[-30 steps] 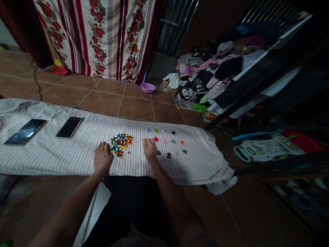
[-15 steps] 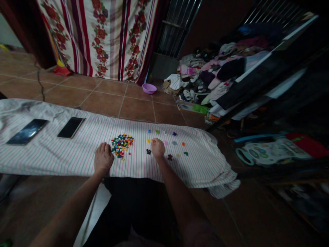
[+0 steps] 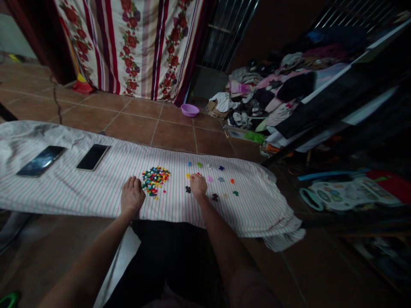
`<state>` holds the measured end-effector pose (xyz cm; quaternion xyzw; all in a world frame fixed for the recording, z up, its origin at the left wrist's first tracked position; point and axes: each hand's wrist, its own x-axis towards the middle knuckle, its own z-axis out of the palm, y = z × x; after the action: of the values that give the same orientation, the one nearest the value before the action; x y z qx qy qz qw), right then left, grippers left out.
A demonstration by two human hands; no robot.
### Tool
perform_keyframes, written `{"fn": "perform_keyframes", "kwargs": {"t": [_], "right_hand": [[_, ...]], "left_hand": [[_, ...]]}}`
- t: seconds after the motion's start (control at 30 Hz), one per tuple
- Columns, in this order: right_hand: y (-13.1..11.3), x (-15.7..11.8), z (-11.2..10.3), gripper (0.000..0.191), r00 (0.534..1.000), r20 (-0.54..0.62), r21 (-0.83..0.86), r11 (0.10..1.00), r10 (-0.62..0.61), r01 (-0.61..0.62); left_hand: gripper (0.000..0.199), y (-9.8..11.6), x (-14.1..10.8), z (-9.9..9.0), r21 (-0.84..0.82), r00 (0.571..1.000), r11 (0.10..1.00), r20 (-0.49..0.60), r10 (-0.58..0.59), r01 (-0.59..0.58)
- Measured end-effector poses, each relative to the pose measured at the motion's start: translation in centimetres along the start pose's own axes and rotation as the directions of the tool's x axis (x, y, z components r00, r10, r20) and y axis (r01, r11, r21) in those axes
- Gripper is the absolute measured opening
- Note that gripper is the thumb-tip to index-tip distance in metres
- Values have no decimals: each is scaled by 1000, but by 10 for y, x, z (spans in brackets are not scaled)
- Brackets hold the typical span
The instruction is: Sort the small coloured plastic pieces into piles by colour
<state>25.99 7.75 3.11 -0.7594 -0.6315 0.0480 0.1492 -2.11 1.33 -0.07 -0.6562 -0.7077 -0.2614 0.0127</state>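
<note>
My right hand (image 3: 198, 185) is closed in a pinch over the striped cloth, its fingertips at some small yellow pieces (image 3: 188, 176); one seems to be between them. Small black pieces (image 3: 188, 189) lie just below those fingertips, and pink ones (image 3: 210, 179) lie to the right of the hand. My left hand (image 3: 132, 195) rests on the cloth with its fingers laid down, touching or almost touching the left edge of a mixed heap of small coloured pieces (image 3: 156, 179). Around my right hand are further little groups by colour, among them blue (image 3: 189, 164), green (image 3: 199, 164), grey (image 3: 221, 179) and orange (image 3: 232, 181).
Two dark-screened phones, a nearer one (image 3: 93, 157) and a farther one (image 3: 41, 161), lie left on the striped cloth (image 3: 257, 205). Beyond are a purple basin (image 3: 190, 110) on the tiled floor, a flowered curtain (image 3: 144, 51) and heaped clothes (image 3: 266, 90). A dark bar crosses at right.
The whole view has shifted slightly to the right. My right hand stays at the yellow pieces, and a red piece now shows above its knuckles. My left hand keeps its place beside the heap.
</note>
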Motion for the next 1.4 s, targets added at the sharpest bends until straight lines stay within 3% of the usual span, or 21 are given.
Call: {"fn": "perform_keyframes", "kwargs": {"t": [0.8,1.4], "right_hand": [[-4,5,-8,26,1000,27,-19,1000,5,-4],[-59,-1,3,28,966,104,108,969,-235,224]], "left_hand": [[36,3,0,-4,6,1000,1000,25,-13,13],[36,4,0,-5,-37,999,999,5,-34,34]]}}
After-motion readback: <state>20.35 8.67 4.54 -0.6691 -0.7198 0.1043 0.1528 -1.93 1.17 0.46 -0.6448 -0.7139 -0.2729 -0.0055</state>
